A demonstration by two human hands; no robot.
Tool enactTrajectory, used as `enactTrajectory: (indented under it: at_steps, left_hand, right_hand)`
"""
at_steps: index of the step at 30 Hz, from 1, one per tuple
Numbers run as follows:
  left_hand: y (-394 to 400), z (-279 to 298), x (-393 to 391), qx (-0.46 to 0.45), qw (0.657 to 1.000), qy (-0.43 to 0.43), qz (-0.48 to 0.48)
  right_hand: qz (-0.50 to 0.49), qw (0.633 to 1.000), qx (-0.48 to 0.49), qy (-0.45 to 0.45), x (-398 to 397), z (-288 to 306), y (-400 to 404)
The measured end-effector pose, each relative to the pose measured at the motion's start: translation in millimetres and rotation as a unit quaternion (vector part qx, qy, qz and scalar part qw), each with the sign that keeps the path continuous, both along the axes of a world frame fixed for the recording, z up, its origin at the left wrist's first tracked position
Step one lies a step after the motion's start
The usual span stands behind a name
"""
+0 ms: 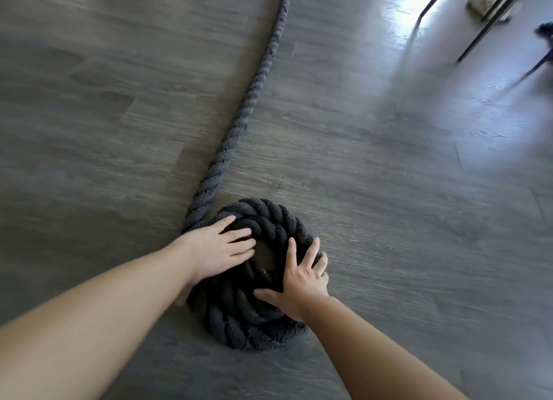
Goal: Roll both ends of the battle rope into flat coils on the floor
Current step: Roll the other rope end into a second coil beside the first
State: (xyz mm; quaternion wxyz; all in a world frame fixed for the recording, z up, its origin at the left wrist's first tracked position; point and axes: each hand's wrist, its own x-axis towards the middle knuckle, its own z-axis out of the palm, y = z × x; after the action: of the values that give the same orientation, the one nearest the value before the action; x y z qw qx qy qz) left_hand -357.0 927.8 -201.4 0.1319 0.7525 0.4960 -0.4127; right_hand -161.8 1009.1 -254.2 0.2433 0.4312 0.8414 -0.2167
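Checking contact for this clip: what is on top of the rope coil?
Both hands lie flat on the coil: left hand, right hand. The rope beneath them is hidden.

- Grey wood-look floor (374, 166) is spreading across the whole view, catching a bright glare at upper right
- Thin dark metal legs (490, 19) are standing at top right
- A blurred tan object (478, 6) is lying behind those legs
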Motion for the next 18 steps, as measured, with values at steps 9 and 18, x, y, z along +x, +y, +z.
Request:
enactTrajectory:
  at_steps: [9, 18]
  left_hand:
    - [6.2, -13.6, -37.4, -0.014, 0.997, -0.060, -0.037]
    - [-5.5, -27.3, -51.6, 0.056, 0.990, -0.102, 0.075]
  right_hand:
    - [0.024, 0.999, -0.027, -0.018, -13.6, 1.7, 19.8]
    - [0.032, 0.999, -0.004, -0.041, -61.5, 20.6, 54.1]
